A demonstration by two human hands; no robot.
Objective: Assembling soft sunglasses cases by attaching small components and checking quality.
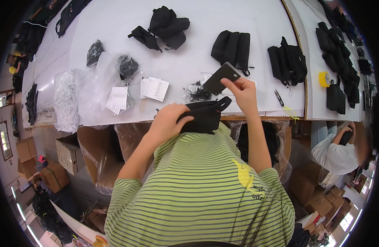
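Observation:
My left hand (pixel 169 119) grips a small black fabric pouch (pixel 204 118) at the table's near edge, thumb across its side. A loop shows at the pouch's right end. Above and right of it, my right hand (pixel 243 94) pinches a flat dark rectangular card (pixel 218 83) between thumb and fingers. The card is tilted and apart from the pouch. Just beyond both hands lies a tangle of thin black cords (pixel 199 92). Whether anything is inside the pouch is hidden.
Several black fabric pouches (pixel 231 50) lie across the white table (pixel 263 24). White printed leaflets (pixel 155 88) and clear plastic bags (pixel 99 80) are on the left. Snips (pixel 278 98) and a yellow tape roll (pixel 324 79) lie right. Open cartons (pixel 98 152) stand below; another person (pixel 337 150) works at right.

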